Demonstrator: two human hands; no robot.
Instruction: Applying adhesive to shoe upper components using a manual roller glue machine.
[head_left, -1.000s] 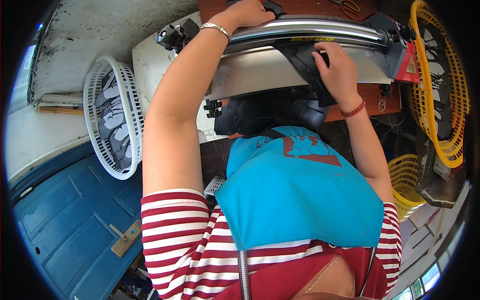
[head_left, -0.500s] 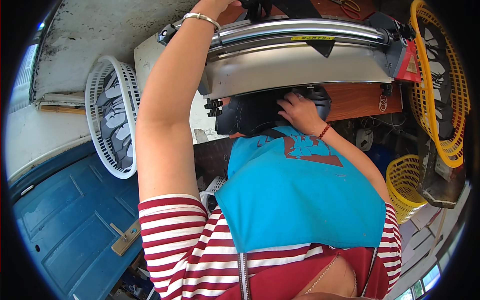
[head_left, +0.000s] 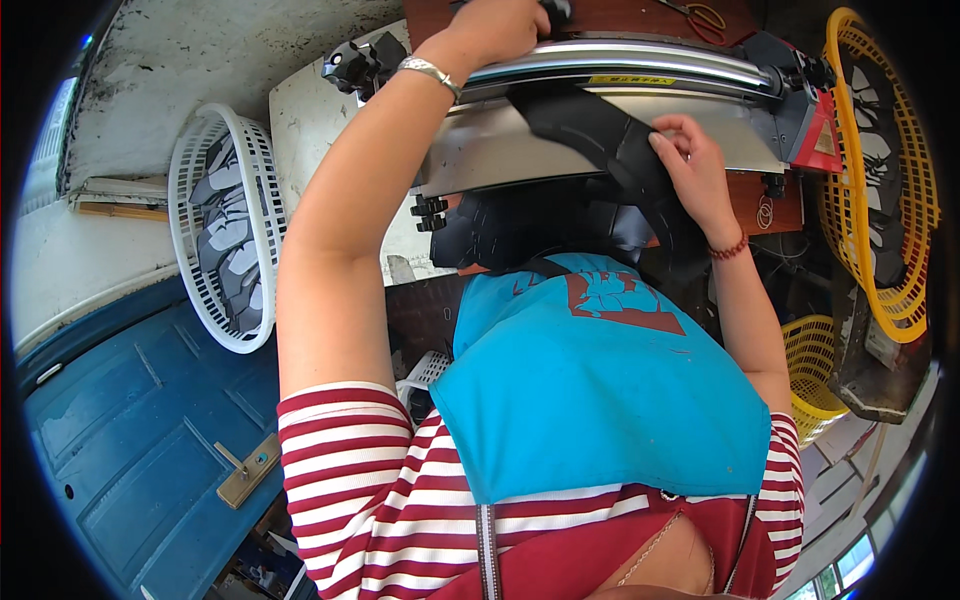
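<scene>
My right hand [head_left: 694, 168] pinches the edge of a black curved flat piece [head_left: 615, 140], thin and flexible with small slits or marks. The piece lies across the front of a roller machine's metal plate [head_left: 480, 150] and hangs down past its lower edge. My left hand [head_left: 500, 30] reaches over the machine's shiny roller [head_left: 620, 55] to its far side. Its fingers are curled next to a small black thing whose kind I cannot make out. Below the plate, against the blue apron, lie more black pieces [head_left: 500, 225], partly hidden.
A white basket [head_left: 262, 200] of grey and black cut pieces stands at left. At right is a yellow basket [head_left: 835, 150] with similar pieces, and a lower yellow basket [head_left: 800, 370]. Orange-handled scissors [head_left: 708, 20] lie behind the machine. A blue door [head_left: 130, 430] is at lower left.
My right hand has risen from the black pieces below the plate, bringing one up across it. The left hand has shifted right and slightly toward me over the roller.
</scene>
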